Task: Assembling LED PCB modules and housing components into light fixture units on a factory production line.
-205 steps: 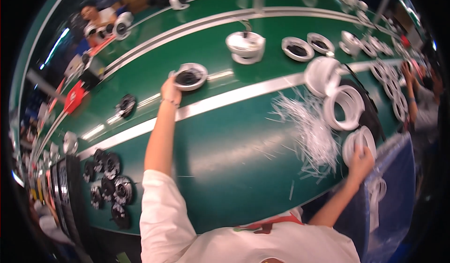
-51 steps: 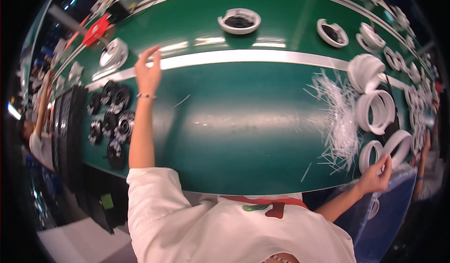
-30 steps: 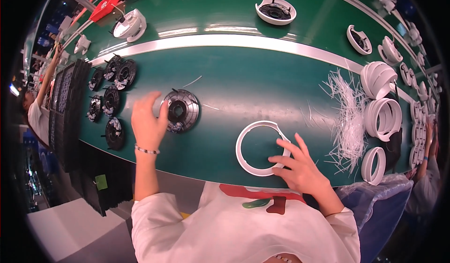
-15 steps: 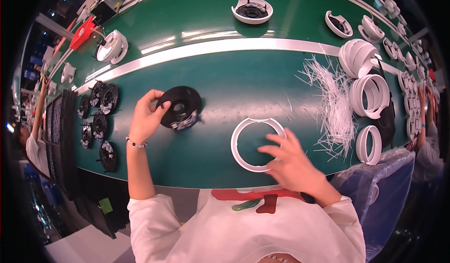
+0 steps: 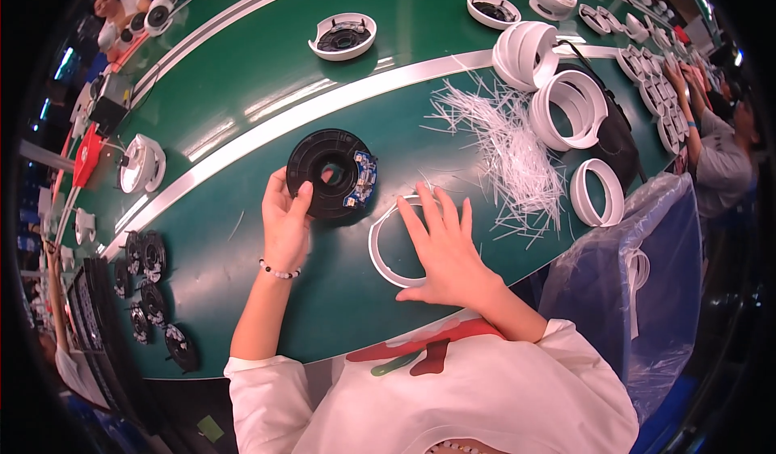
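My left hand grips a round black plastic disc by its lower left rim, with the thumb on its face. The disc is tilted up off the table, has a hole in its middle, and carries a small blue circuit board along its right side. A white plastic ring lies on the green table to the right of the disc. Over the ring's right part is my right hand, palm down with fingers spread. It hides that side of the ring, and I cannot tell whether it touches it.
Thin white strips lie heaped right of centre, beside stacked white rings and a single ring. Several black discs sit at the left. A white housing stands beyond the metal strip. A plastic-lined blue bin is at the near right.
The view has swung to the right. My left hand has turned the black disc so its face and circuit board show. My right hand has flattened, fingers spread, over the white ring.
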`<act>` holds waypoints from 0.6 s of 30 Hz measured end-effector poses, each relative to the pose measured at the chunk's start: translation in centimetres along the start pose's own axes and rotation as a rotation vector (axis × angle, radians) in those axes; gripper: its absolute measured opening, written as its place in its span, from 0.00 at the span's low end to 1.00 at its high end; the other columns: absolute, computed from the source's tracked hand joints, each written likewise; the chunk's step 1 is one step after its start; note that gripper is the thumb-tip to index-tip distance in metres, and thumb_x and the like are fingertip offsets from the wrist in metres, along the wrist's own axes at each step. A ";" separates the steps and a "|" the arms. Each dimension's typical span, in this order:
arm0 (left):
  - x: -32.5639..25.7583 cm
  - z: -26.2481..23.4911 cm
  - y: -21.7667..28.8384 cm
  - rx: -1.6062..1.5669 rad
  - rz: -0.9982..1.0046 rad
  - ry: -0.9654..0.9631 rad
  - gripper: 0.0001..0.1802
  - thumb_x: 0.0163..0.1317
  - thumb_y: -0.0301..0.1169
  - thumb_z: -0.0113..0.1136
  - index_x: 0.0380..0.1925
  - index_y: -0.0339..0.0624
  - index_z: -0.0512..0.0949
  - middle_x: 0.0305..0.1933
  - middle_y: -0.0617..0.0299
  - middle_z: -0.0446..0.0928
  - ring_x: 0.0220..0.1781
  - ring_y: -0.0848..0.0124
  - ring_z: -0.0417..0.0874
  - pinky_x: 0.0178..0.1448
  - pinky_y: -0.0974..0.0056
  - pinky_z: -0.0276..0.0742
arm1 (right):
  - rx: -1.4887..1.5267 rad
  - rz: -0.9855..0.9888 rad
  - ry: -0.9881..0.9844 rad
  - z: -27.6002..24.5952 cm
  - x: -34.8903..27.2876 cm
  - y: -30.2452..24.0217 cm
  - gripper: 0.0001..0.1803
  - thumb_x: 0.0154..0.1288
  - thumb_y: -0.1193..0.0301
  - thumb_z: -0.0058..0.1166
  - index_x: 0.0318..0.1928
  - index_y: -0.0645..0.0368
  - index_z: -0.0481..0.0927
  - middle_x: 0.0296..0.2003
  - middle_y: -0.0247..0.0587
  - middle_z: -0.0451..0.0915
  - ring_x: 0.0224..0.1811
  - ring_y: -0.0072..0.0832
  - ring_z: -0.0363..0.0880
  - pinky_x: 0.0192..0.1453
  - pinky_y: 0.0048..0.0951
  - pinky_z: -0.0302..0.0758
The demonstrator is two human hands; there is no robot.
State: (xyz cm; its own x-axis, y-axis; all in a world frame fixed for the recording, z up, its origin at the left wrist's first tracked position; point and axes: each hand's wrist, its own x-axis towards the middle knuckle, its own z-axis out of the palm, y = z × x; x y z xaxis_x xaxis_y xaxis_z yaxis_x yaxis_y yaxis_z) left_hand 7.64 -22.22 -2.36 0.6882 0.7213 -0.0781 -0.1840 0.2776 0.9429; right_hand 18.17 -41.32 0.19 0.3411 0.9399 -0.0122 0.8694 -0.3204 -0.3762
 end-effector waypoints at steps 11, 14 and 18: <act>-2.0 3.4 -2.4 0.083 0.152 -0.212 0.29 0.52 0.17 0.50 0.55 0.38 0.54 0.53 0.57 0.63 0.55 0.69 0.66 0.57 0.66 0.63 | 1.432 0.006 0.523 0.5 2.8 1.2 0.58 0.33 0.66 0.70 0.60 0.68 0.42 0.55 0.53 0.54 0.59 0.36 0.55 0.60 0.34 0.56; -2.9 4.5 -1.6 -0.088 -0.061 -0.354 0.39 0.43 0.20 0.54 0.58 0.38 0.50 0.58 0.56 0.58 0.59 0.65 0.61 0.62 0.62 0.55 | 0.854 0.003 0.544 1.8 3.4 1.6 0.62 0.31 0.59 0.70 0.61 0.67 0.40 0.53 0.56 0.55 0.57 0.43 0.56 0.60 0.38 0.55; -1.6 3.2 -0.4 -0.702 -0.519 -0.508 0.37 0.55 0.53 0.39 0.59 0.39 0.53 0.60 0.51 0.57 0.61 0.56 0.59 0.63 0.50 0.54 | 0.981 -0.051 0.408 1.4 2.8 1.1 0.62 0.29 0.64 0.72 0.62 0.65 0.42 0.56 0.52 0.54 0.60 0.36 0.55 0.62 0.33 0.53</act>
State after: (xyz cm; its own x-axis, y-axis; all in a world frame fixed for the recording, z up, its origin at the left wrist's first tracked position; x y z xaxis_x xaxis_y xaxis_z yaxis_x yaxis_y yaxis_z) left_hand 8.83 -25.52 -1.55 0.9879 0.0950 -0.1226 -0.0359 0.9091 0.4151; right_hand 19.61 -38.88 -1.59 0.5643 0.7809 0.2679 0.2797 0.1244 -0.9520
